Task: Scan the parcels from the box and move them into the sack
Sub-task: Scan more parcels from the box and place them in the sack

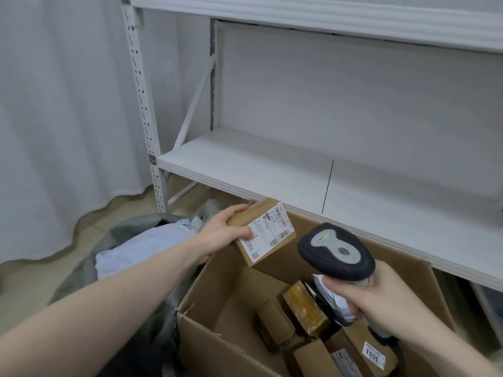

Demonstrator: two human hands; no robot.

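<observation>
Head view is showing the left hand (221, 235) gripping a small cardboard parcel (265, 235) by its left end, label facing up, above the far left corner of the open box (234, 300); the right hand (378, 300) is clutching a handheld scanner (336, 251), its head just beside the parcel; more parcels are lying in the box; the grey sack (89, 270) is sitting just left of the box, light packages showing inside; white shelving (272, 164) is standing behind.

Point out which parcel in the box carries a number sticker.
The brown parcel at the near right corner of the box, under the right hand: its white sticker reads 3003. The other parcels in the box show no such sticker.
</observation>
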